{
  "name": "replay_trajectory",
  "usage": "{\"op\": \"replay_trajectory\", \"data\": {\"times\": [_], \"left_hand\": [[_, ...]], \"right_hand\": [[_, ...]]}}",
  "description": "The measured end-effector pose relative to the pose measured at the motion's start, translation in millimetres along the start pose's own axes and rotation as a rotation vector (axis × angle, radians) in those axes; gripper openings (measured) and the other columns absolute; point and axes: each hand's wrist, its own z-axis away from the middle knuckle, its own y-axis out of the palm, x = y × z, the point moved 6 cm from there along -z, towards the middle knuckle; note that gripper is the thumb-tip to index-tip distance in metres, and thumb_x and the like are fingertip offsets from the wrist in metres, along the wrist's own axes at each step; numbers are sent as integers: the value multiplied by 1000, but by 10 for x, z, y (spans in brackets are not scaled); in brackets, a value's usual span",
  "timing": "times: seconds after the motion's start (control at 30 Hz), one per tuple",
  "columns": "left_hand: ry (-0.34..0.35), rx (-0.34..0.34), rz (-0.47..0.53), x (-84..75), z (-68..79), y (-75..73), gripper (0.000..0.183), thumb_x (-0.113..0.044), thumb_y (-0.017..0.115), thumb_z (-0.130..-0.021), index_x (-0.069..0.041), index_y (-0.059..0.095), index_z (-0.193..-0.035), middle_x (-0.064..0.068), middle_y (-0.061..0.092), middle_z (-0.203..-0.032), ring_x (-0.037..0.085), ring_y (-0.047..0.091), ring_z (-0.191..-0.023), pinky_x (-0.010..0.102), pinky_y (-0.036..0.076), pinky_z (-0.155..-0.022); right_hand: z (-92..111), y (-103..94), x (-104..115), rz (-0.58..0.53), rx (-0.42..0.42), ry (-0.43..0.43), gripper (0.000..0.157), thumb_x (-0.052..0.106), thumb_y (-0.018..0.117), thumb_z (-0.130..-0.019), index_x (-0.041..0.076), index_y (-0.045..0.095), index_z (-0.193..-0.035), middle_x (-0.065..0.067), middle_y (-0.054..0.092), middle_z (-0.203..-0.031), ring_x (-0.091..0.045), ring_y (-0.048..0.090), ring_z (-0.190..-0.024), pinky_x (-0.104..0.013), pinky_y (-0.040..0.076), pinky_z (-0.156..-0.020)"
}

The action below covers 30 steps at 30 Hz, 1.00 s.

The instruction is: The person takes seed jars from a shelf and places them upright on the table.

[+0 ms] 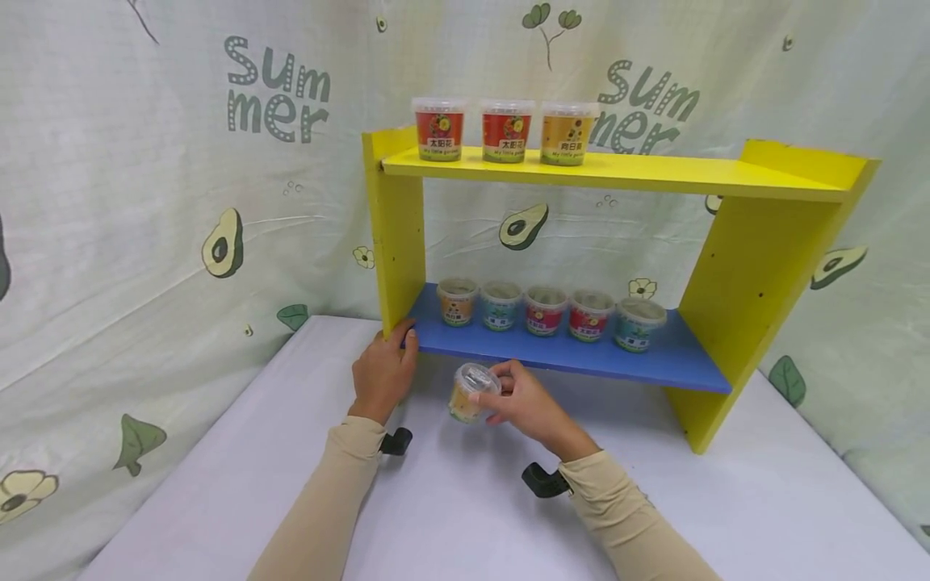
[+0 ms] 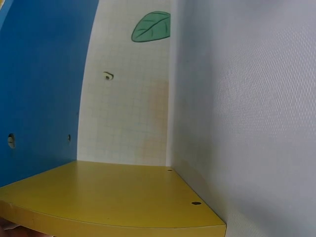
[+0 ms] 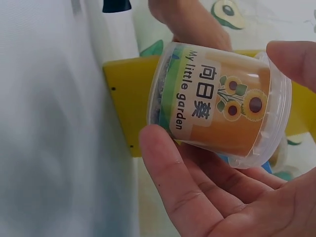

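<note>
A small clear-lidded plastic cup [image 1: 465, 401] with an orange sunflower label is in my right hand [image 1: 536, 407], held between thumb and fingers in front of the shelf. It tilts, and its label faces the right wrist camera, where the cup [image 3: 197, 126] fills the middle. My left hand [image 1: 383, 375] grips the yellow left side panel [image 1: 395, 242] of the shelf, thumb at the front corner of the blue board [image 1: 494, 345]. Only a sliver of left fingers [image 2: 22, 231] shows below the panel in the left wrist view.
On the blue board stand several cups in a row, including an orange one [image 1: 457, 305] and a teal one [image 1: 638, 327]. The yellow top board [image 1: 654, 171] bears three cups. A white table [image 1: 450, 516] lies below, with a printed curtain [image 1: 145, 202] behind.
</note>
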Motion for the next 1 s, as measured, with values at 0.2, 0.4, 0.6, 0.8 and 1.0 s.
{"op": "replay_trajectory", "data": {"times": [0.2,0.4,0.6,0.8,1.0], "left_hand": [[8,-12,-4,10,-7,8,45,-45,39,-105,-23,65,-134,19,68,-107,38,68,-84,53,52,-60],[9,-19,-5,24,-5,34,44,-44,39,-105,-23,65,-134,19,68,-107,38,68,-86,54,53,-60],[4,-16,-10,22,-10,30,44,-45,39,-105,-23,65,-134,20,68,-109,39,68,-86,54,53,-61],[-1,-7,-14,16,-4,19,44,-45,39,-105,-23,64,-135,20,68,-107,39,68,-85,53,52,-61],[13,-10,-10,14,3,26,44,-45,40,-105,-24,65,-134,20,68,-105,38,68,-83,54,52,-60]], "right_hand": [[-24,97,-48,14,-6,3,57,23,77,-89,-4,42,-125,-14,68,-106,-25,68,-86,-48,56,-78],[-44,174,-149,65,-6,22,61,26,79,-87,-4,44,-128,-13,68,-108,-32,67,-84,-45,55,-77],[-97,232,-222,127,-4,23,79,30,80,-86,-4,40,-145,-19,63,-120,-30,69,-80,-38,55,-73],[-126,294,-211,198,1,4,77,36,79,-86,-2,44,-144,-15,63,-115,-21,66,-80,-36,55,-68],[-145,324,-197,314,-45,10,76,46,79,-82,0,50,-135,-11,63,-107,-21,61,-88,-36,51,-72]]}}
